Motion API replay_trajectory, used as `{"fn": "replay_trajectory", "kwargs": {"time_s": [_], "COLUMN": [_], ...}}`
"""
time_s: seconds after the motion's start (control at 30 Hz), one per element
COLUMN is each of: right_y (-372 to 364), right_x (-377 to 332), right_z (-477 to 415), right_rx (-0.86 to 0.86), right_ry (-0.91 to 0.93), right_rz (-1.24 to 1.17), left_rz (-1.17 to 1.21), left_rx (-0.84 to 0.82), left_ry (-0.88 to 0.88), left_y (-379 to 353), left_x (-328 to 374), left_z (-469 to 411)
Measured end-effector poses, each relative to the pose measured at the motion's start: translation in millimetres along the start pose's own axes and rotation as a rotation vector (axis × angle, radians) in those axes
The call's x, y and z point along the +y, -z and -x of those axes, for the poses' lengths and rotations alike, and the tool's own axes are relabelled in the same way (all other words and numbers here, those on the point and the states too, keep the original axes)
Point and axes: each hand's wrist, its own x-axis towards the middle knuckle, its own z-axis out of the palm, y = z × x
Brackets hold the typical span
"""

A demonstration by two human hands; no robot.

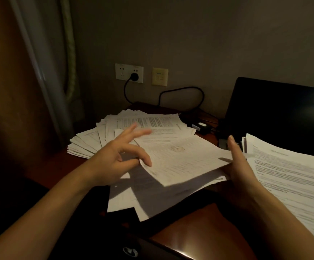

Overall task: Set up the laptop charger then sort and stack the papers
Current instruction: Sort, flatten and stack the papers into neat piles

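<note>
A printed sheet (182,158) is lifted above the desk, tilted, with a round stamp on it. My right hand (240,166) grips its right edge. My left hand (122,156) is at its left edge, fingers spread and blurred, the fingertips touching the paper's corner. Under it lie loose sheets (152,197) overhanging the desk's front. A fanned pile of papers (103,136) spreads at the back left. A neater stack of papers (291,171) rests at the right. The charger plug (134,76) sits in the wall socket, its cable (182,90) looping to the charger brick (201,126).
An open black laptop (280,113) stands at the back right, its screen dark. The reddish wooden desk (199,235) has its front edge near me. A yellow wall plate (159,76) is beside the socket. A curtain (45,72) hangs at the left.
</note>
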Motion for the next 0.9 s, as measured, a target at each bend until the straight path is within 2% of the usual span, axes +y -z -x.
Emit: {"fn": "replay_trajectory", "kwargs": {"time_s": [0.1,0.17,0.23,0.3,0.33,0.4,0.5,0.67,0.77,0.9], "right_y": [5.7,6.8,3.9,-0.6,-3.0,-9.4,-15.6,-17.2,-17.6,-8.8], "right_x": [-7.0,-6.3,-2.2,4.1,8.2,14.0,20.7,28.8,28.2,15.4], "right_z": [4.1,5.2,5.9,6.9,6.6,9.3,12.8,11.3,12.2,8.7], "right_rx": [-0.052,-0.011,0.038,0.059,0.065,0.065,0.031,-0.028,-0.039,-0.052], "right_ry": [-0.061,-0.061,-0.054,-0.025,-0.003,0.04,0.108,0.188,0.14,0.046], "right_rz": [-0.008,0.056,0.059,0.029,0.014,-0.014,-0.002,0.076,0.088,-0.087], "left_rz": [0.116,0.273,0.636,1.179,1.372,1.536,1.526,1.42,1.315,1.258], "left_rx": [0.083,0.226,0.405,0.53,0.549,0.493,0.407,0.483,0.515,0.562], "left_ry": [0.082,0.208,0.454,0.614,0.636,0.614,0.557,0.676,0.724,0.751], "left_y": [9.2,6.1,-0.7,-7.1,-12.8,-29.8,-56.9,-77.8,-84.2,-54.2], "left_x": [3.5,8.7,17.5,27.3,33.5,49.9,68.1,78.4,76.0,52.3], "left_z": [-4.0,-9.4,-11.8,-9.6,-4.1,6.9,7.0,-15.9,-22.9,-31.4]}}
